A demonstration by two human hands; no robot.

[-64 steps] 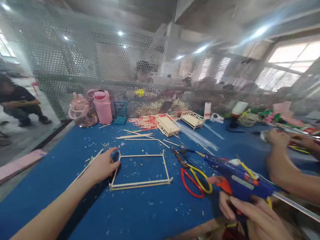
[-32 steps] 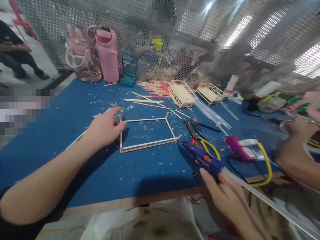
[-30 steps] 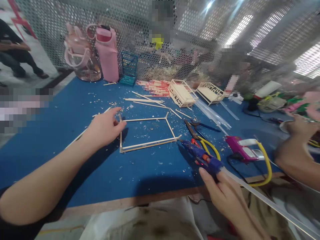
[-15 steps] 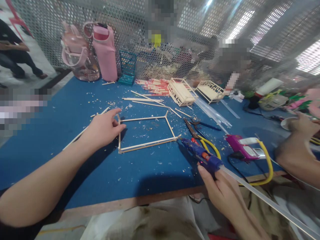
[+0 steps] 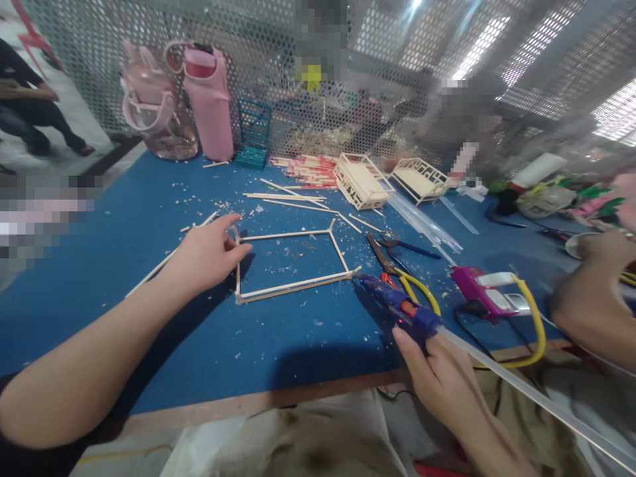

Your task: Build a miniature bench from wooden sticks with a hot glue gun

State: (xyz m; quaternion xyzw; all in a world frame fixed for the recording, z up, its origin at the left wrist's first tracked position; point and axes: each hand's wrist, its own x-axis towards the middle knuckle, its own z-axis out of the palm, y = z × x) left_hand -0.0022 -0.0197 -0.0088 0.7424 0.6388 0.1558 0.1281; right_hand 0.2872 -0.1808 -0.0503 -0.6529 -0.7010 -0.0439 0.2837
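Note:
A rectangular frame of thin wooden sticks (image 5: 293, 287) lies on the blue table, with short pieces standing out at its corners. My left hand (image 5: 211, 252) grips its left side, thumb and fingers on either side of the stick near the far left corner. In my right hand (image 5: 442, 374) is a blue hot glue gun (image 5: 397, 301), its nozzle at the near right corner of the frame. A long clear glue stick (image 5: 517, 384) runs out of the gun's back. The right fingers are partly hidden behind the gun.
Scissors (image 5: 415, 288) and pliers (image 5: 412, 247) lie right of the frame, near a purple power adapter (image 5: 479, 291). Behind are loose sticks (image 5: 293, 197), two small wooden bed models (image 5: 362, 182), clear glue sticks (image 5: 422, 218) and a pink bottle (image 5: 209, 106). A co-worker's arm (image 5: 591, 278) rests at right.
Almost nothing differs. Both hands, the stick frame and the glue gun keep their places, with only a very slight shift of the view.

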